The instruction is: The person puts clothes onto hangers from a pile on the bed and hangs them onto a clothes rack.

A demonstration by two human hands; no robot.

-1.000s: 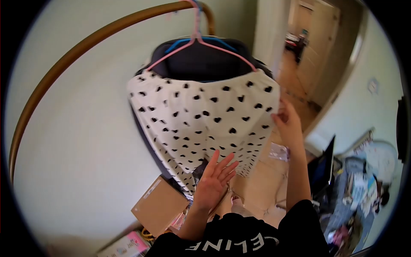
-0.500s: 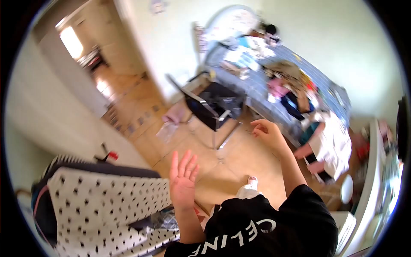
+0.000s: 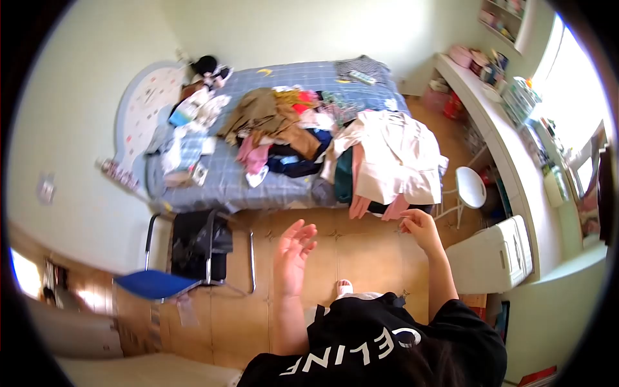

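Observation:
My left hand point(image 3: 293, 261) is raised over the tiled floor, fingers apart, holding nothing. To its right, my right hand point(image 3: 420, 229) has its fingers loosely bent and parted, with nothing visible between them. It is nearest to a cream jacket point(image 3: 396, 158) spread at the right side of the bed point(image 3: 222, 193), over pink and dark green clothes. A heap of brown, pink and navy clothes point(image 3: 264, 119) lies at the bed's middle. Lighter clothes point(image 3: 187, 145) lie near the headboard.
A chair with a blue back point(image 3: 155, 284) and a black bag stands at lower left. On the right are a white stool point(image 3: 471, 187), a white cabinet point(image 3: 493, 255) and a long desk point(image 3: 509, 155) with many items. The headboard point(image 3: 145, 106) is at left.
The view has turned right from the rack with the heart-patterned garment to the bed. The rack is out of sight. My right hand, earlier at that garment's edge, is away from it.

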